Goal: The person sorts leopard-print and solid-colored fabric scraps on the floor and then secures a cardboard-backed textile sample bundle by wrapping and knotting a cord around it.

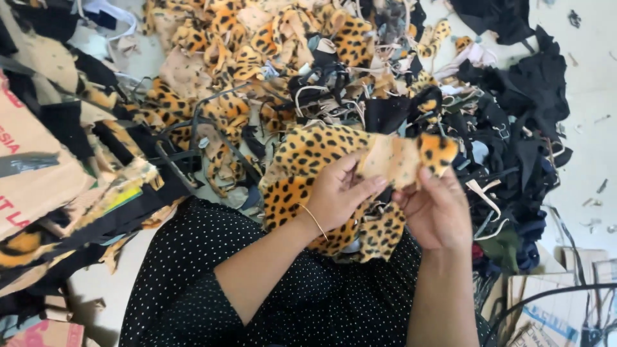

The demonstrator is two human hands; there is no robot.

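I hold an orange leopard-print fabric piece [308,154] up in front of me, its pale tan underside folded outward at the right end. My left hand [337,193], with a thin gold bangle on the wrist, grips the middle of the piece. My right hand [434,209] pinches its right end between thumb and fingers. The rest of the fabric hangs down onto my lap, over a black dress with white dots [193,270].
A big heap of leopard-print scraps [231,71] lies ahead on the floor. Black fabric scraps [527,96] pile up at the right. Cardboard boxes [26,167] stand at the left, and more cardboard [553,308] lies at the lower right.
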